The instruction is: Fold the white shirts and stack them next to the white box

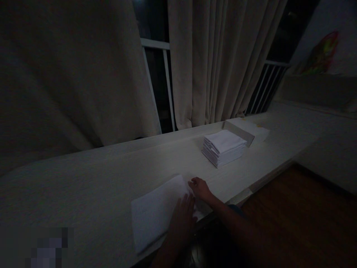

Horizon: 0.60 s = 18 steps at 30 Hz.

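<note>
A flat white folded sheet [156, 212], cloth or paper, I cannot tell which, lies on the pale counter near its front edge. My left hand [182, 212] rests flat on the right part of this sheet, with the fingers stretched out and close together. At the sheet's right edge is my right hand [200, 188], its fingers curled in and the fingertips drawn together. Whether a bit of the sheet's edge is caught in them is too dark to see. Farther right, a neat stack of folded white sheets [224, 147] stands on the counter.
Behind the stack lies a whitish box [248, 130] with a darker side. The long counter [106, 178] runs along beige curtains [192, 67] and a white railing [156, 44]. A brown floor [301, 216] shows beyond the front edge. A red and green item [322, 54] is at upper right.
</note>
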Available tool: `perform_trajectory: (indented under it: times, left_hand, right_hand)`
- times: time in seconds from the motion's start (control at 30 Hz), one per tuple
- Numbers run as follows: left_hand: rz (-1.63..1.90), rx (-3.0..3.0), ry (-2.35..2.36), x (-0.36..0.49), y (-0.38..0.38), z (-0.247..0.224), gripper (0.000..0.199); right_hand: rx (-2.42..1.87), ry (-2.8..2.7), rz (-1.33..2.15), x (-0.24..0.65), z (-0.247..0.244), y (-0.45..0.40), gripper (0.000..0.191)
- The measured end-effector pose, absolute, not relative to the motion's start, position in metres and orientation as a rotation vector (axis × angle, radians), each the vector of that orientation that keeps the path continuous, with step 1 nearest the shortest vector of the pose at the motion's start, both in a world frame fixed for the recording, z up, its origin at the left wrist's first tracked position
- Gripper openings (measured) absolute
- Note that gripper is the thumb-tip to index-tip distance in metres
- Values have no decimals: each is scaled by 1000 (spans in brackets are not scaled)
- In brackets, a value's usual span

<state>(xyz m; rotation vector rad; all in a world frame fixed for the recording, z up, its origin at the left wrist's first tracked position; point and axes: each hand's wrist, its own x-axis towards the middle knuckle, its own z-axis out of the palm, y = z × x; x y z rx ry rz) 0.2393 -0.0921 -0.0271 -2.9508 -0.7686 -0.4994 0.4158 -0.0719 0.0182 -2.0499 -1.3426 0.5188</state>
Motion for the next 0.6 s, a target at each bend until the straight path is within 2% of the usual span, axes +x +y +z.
perform_trajectory:
  times: [0.13,0.3,0.5,0.6]
  left_hand:
    - [-490,-2950,-825,250,-101,-33,66]
    - [-448,-3039,-865,246,-99,-27,69]
    - [-436,-3143,-902,249,-103,-22,76]
    - [-517,-3107,-965,240,-101,-16,70]
  right_hand:
    - [-2125,-1403,609,412,24,-9,52]
    - [-2268,-1395,582,400,7,23,40]
    - [-2362,-1420,557,394,8,23,41]
    - [-2340,-1470,535,389,20,14,44]
